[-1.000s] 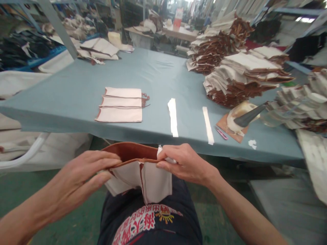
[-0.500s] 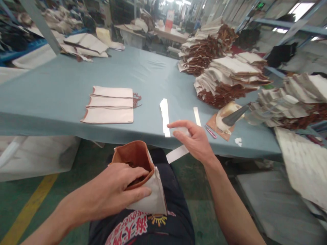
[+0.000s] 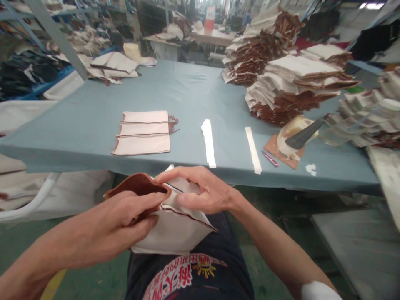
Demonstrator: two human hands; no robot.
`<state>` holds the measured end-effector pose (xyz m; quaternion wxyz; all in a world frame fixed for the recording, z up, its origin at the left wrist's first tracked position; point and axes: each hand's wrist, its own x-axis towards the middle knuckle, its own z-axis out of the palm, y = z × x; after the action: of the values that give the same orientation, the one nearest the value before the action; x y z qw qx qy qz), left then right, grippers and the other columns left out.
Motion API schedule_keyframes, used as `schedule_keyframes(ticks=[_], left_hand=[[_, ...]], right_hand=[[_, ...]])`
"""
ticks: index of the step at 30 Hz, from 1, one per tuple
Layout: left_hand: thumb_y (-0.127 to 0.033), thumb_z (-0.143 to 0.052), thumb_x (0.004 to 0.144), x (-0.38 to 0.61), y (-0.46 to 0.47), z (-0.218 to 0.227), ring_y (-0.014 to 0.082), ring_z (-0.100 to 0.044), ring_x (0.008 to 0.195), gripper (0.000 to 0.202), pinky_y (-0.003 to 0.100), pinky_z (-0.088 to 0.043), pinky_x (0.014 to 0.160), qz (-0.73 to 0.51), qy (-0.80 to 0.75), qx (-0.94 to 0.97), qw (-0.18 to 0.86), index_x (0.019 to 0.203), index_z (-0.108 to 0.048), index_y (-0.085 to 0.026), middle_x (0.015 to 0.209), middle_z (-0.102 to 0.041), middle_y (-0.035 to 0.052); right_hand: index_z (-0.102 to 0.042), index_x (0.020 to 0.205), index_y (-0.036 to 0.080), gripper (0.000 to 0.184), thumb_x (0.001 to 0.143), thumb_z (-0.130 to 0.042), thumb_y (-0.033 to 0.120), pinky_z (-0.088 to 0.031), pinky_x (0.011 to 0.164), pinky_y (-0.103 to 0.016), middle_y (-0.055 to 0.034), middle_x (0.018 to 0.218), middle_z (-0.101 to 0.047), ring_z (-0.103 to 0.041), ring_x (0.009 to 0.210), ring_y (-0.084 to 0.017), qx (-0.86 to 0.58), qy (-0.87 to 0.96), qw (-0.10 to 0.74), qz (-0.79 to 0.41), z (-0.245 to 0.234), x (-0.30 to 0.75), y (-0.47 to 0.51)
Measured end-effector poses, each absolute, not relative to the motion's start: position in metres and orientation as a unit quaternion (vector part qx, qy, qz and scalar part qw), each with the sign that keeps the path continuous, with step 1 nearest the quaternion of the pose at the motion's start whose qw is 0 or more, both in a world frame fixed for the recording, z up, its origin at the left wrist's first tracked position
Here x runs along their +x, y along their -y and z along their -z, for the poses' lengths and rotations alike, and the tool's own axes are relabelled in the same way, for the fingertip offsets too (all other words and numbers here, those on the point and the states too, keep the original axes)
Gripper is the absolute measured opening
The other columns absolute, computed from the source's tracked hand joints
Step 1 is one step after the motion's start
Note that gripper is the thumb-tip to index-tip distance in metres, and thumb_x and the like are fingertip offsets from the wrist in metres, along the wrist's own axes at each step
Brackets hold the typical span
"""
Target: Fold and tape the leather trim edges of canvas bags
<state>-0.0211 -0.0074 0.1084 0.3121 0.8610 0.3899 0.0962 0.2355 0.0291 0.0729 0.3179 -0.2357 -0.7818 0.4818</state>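
Both of my hands hold a cream fabric pouch [image 3: 176, 227] with a brown lining over my lap, below the table's front edge. My left hand [image 3: 129, 212] pinches the brown-lined rim, thumb on top and fingers curled under it. My right hand [image 3: 203, 191] is closed on the pouch's upper right part, fingers pressed on the cream cloth. On the table ahead lie three flat cream pouches [image 3: 143, 132], overlapped in a row.
The blue-grey table [image 3: 93, 104] carries two white strips [image 3: 208, 141] near its front edge, a pink pen [image 3: 270, 158], a brown pad with a dark tool [image 3: 290, 143], and tall heaps of cream and brown pouches [image 3: 296, 83] on the right. More cloth is piled at the far left [image 3: 112, 64].
My right hand, which had reached out toward the table edge with a white strip hanging from it, came back and closed on the pouch. The pouch now lies flatter and more sideways.
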Motion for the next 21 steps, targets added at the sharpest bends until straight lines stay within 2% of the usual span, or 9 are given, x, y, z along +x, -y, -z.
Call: schedule_keyframes(ticks=[2,4,8,12,17,21], left_hand=[[-0.024,-0.053,0.103,-0.023,0.008,-0.109,0.0155,-0.072,0.082,0.024,0.019,-0.050,0.071,-0.077,-0.364,0.861,0.346,0.111,-0.075,-0.028,0.094,-0.078,-0.0030],[-0.020,-0.050,0.102,-0.024,0.008,-0.109,0.0144,-0.072,0.085,0.027,0.018,-0.049,0.073,-0.083,-0.355,0.856,0.367,0.107,-0.075,-0.028,0.096,-0.078,-0.0034],[-0.017,-0.050,0.097,-0.023,0.010,-0.106,0.0124,-0.067,0.074,0.025,0.018,-0.046,0.068,-0.111,-0.354,0.853,0.368,0.096,-0.073,-0.026,0.080,-0.071,-0.0059],[-0.022,-0.050,0.098,-0.017,0.013,-0.103,0.0139,-0.065,0.076,0.023,0.020,-0.046,0.069,-0.141,-0.363,0.839,0.380,0.091,-0.072,-0.024,0.084,-0.072,-0.0041],[-0.032,-0.049,0.106,-0.012,0.010,-0.095,0.0149,-0.064,0.078,0.030,0.022,-0.048,0.071,-0.179,-0.385,0.795,0.433,0.089,-0.071,-0.021,0.083,-0.069,-0.0033],[-0.035,-0.053,0.106,-0.012,0.009,-0.090,0.0155,-0.062,0.073,0.031,0.023,-0.048,0.067,-0.211,-0.395,0.764,0.465,0.088,-0.073,-0.020,0.081,-0.071,-0.0022]], right_hand=[[-0.072,0.122,0.016,0.033,0.092,-0.066,0.028,-0.056,0.091,-0.035,-0.0088,0.118,-0.079,-0.072,0.103,-0.022,-0.197,0.813,0.299,-0.460,-0.076,0.230,-0.028],[-0.071,0.121,0.016,0.029,0.096,-0.067,0.030,-0.057,0.099,-0.037,-0.0106,0.119,-0.079,-0.073,0.108,-0.023,-0.188,0.831,0.303,-0.427,-0.077,0.229,-0.025],[-0.065,0.134,0.017,0.040,0.096,-0.066,0.025,-0.053,0.115,-0.040,-0.0143,0.140,-0.074,-0.069,0.131,-0.025,-0.196,0.840,0.327,-0.387,-0.075,0.229,-0.018],[-0.070,0.122,0.017,0.030,0.094,-0.068,0.028,-0.059,0.094,-0.032,-0.0083,0.114,-0.081,-0.076,0.102,-0.020,-0.194,0.837,0.327,-0.394,-0.067,0.228,-0.019],[-0.071,0.114,0.016,0.025,0.093,-0.069,0.031,-0.056,0.087,-0.032,-0.0068,0.107,-0.079,-0.072,0.093,-0.019,-0.256,0.814,0.350,-0.386,-0.069,0.229,-0.017],[-0.069,0.094,0.019,0.019,0.092,-0.072,0.038,-0.049,0.072,-0.028,-0.0013,0.089,-0.075,-0.062,0.074,-0.015,-0.331,0.774,0.345,-0.414,-0.078,0.230,-0.009]])
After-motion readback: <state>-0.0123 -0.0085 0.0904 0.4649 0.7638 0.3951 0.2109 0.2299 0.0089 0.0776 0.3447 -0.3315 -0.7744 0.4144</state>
